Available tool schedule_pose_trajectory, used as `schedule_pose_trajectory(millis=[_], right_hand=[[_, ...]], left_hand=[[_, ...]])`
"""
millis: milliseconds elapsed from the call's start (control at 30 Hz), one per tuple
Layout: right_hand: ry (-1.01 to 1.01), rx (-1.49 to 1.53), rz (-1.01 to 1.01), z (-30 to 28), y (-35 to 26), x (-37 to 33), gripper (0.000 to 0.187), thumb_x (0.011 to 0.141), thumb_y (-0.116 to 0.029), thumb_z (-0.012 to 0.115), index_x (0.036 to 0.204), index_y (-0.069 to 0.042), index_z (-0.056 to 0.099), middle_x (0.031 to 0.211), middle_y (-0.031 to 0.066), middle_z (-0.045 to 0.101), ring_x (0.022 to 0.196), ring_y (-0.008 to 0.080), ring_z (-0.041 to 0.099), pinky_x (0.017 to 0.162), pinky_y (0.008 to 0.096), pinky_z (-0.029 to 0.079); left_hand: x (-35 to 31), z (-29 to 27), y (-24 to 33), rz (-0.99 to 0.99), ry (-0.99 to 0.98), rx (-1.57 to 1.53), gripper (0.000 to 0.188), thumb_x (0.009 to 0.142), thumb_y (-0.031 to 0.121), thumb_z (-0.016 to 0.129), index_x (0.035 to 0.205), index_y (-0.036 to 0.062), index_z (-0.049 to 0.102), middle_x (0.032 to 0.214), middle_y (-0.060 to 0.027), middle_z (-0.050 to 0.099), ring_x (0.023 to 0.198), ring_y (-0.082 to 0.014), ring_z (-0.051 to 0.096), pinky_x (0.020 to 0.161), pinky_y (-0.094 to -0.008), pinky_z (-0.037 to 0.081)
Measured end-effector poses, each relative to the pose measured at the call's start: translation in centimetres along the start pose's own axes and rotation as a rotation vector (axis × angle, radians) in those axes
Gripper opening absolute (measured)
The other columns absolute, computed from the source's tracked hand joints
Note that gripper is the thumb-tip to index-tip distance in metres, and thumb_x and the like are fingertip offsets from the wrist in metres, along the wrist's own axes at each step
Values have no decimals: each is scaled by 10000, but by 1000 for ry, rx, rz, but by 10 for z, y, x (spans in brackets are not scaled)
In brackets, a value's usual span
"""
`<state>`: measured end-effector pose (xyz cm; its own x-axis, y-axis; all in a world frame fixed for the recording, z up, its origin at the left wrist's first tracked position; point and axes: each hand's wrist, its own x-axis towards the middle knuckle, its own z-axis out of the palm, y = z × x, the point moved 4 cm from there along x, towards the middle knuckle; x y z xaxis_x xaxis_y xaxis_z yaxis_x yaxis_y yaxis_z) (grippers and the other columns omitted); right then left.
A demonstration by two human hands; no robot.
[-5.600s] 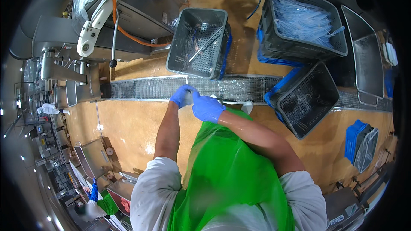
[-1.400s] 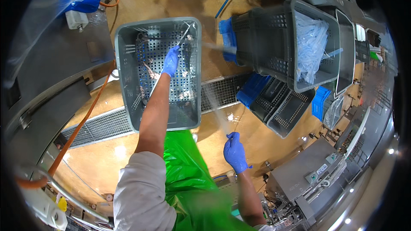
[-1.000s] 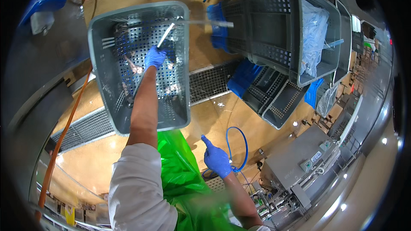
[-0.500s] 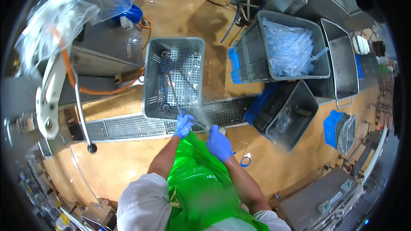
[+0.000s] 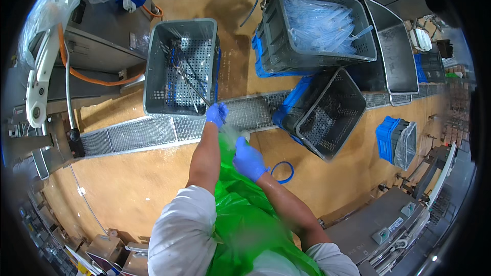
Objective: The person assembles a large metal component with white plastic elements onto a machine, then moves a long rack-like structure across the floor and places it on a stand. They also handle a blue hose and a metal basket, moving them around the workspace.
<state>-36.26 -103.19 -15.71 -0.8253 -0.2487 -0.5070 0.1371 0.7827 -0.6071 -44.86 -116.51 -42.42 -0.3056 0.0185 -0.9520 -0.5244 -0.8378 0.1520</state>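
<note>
My left hand (image 5: 217,114), in a blue glove, is closed around the end of a thin metal rod (image 5: 197,91) at the near rim of a grey perforated crate (image 5: 152,71). The rod slopes down into that crate. Another thin rod (image 5: 189,88) leans inside it, with small dark parts toward the far end. My right hand (image 5: 249,160), also blue-gloved, is closed on a spray nozzle (image 5: 245,135), whose pale tip shows past the fingers. A blurred jet of water comes off it toward my left hand. Part of a blue hose (image 5: 291,173) loops beside my right wrist.
A metal floor drain grate (image 5: 148,132) runs across the wet tan floor. Right of the crate stands a stacked grey crate (image 5: 279,30) of clear bluish plastic pieces, with a tilted grey crate (image 5: 353,122) nearer. Beyond are a steel tub (image 5: 396,53) and a small blue bin (image 5: 387,140).
The view has shifted, so crates sit higher and further left. My left hand and rod have moved relative to the crate, and a second rod now shows clearly. The jet appears shorter.
</note>
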Motion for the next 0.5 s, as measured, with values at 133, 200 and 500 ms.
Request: schedule_pose_trajectory(millis=[133, 200, 500], right_hand=[[12, -22, 92, -10, 8, 13, 264, 814, -148, 479, 987, 14, 362, 680, 286, 583, 659, 469, 579, 609, 581, 421], [23, -30, 127, -12, 7, 20, 262, 824, -153, 473, 990, 20, 367, 684, 289, 584, 663, 469, 581, 611, 579, 423], [38, -120, 268, -38, 33, 73, 330, 814, -210, 495, 1000, 56, 550, 924, 347, 594, 898, 478, 587, 787, 522, 460]], left_hand=[[-14, 7, 5, -8, -62, 12, 401, 916, 409, 378, 567, 223, 308, 419, 17, 262, 308, -156, 287, 308, -306, 202], [-27, 21, -2, -8, -83, 47, 451, 912, 493, 348, 554, 229, 275, 410, 13, 243, 312, -166, 294, 310, -319, 209], [-43, 68, -58, -14, -257, -239, 425, 903, 530, 321, 685, 209, 494, 597, -20, 530, 497, -223, 498, 417, -397, 351]])
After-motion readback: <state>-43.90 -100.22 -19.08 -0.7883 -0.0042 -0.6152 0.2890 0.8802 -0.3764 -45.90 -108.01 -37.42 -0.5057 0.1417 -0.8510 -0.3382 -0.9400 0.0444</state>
